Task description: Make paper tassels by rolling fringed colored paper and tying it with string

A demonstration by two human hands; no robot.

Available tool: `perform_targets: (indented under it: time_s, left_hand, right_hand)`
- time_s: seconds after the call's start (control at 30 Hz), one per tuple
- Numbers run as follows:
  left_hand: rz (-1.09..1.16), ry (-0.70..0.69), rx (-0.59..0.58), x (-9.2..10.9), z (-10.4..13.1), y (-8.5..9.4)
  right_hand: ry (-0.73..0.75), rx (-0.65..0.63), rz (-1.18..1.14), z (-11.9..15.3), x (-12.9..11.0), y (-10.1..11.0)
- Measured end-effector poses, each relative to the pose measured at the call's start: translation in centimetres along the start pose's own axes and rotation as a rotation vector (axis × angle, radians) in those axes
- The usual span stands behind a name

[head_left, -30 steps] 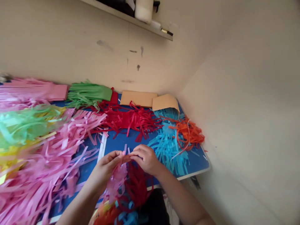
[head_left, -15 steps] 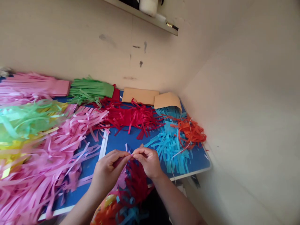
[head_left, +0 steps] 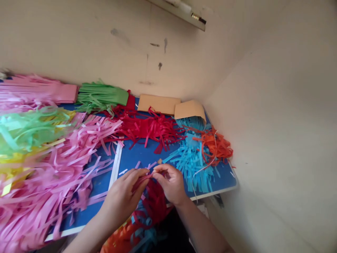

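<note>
Together above the near edge of a blue, smooth-topped surface [head_left: 131,153], your two hands work a narrow twist of thin pink paper [head_left: 143,179]. Your left hand [head_left: 125,194] has its fingers bent and its thumb brought in, with the creased paper lying between them; your right hand [head_left: 171,183] pinches the other end between thumb and forefinger, its remaining fingers curled. The paper spans the small gap where your fingertips nearly meet, and slim lilac strips [head_left: 150,165] poke up just beyond it. Below your hands hangs a crinkled red fringe [head_left: 156,201], with curled blue ribbons [head_left: 144,237] and orange strips [head_left: 119,239] lower down, near your body. To your left spreads a loose, ruffled pink heap [head_left: 61,161], topped by filmy mint-green strips [head_left: 26,130]. Shredded red paper [head_left: 147,128] lies beyond your hands; spiky light-blue fringe [head_left: 193,160] and tangled orange curls [head_left: 218,146] sit to the right. At the back, a flat tan rectangle [head_left: 158,104] rests by the wall.
</note>
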State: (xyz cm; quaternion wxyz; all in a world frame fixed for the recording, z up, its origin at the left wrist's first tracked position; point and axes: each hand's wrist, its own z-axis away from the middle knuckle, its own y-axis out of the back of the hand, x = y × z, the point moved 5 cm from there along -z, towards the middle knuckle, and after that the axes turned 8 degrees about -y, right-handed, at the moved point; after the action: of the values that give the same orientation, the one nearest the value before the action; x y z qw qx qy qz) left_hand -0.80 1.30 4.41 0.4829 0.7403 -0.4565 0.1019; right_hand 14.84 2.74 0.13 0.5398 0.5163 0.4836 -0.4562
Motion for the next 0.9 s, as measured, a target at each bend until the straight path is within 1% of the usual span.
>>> perform_targets:
  time_s: [0.13,0.2,0.27,0.33,0.4,0.5,0.53,0.6,0.7,0.77,0.9]
  left_hand:
    - [0.013,0.069,-0.040,-0.6,0.3,-0.2]
    - [0.024,0.068,-0.030,-0.9,0.5,-0.3]
    - [0.039,0.036,-0.019,-1.2,0.6,-0.4]
    - [0.053,-0.009,-0.030,-1.3,0.6,-0.3]
    - [0.057,-0.029,-0.054,-1.4,0.5,-0.3]
    - [0.049,0.001,-0.072,-1.5,0.4,-0.3]
    - [0.043,0.004,-0.054,-1.5,0.3,-0.3]
    - [0.029,-0.033,0.007,-1.1,0.2,-0.3]
    - [0.009,-0.161,0.087,-0.3,0.1,-0.2]
    - [-0.006,-0.224,0.111,0.1,0.2,-0.2]
    - [-0.033,-0.260,0.122,-0.1,0.3,-0.2]
  right_hand:
    - [-0.029,-0.016,0.015,-0.1,0.2,-0.1]
    - [-0.079,-0.052,-0.013,-0.3,0.3,-0.2]
    - [-0.108,-0.089,-0.061,-0.5,0.4,-0.2]
    - [-0.064,-0.109,-0.051,-0.4,0.0,-0.1]
    - [0.008,-0.093,0.008,-0.3,-0.7,0.1]
    - [0.035,-0.046,0.059,0.0,-1.1,0.4]
    - [0.036,-0.032,0.059,0.0,-1.1,0.4]
    - [0.041,-0.014,0.060,0.1,-1.1,0.4]
    - [0.044,0.011,0.067,0.2,-1.1,0.5]
    - [0.038,0.020,0.058,0.2,-1.1,0.5]
    - [0.023,0.025,0.040,0.1,-1.1,0.7]
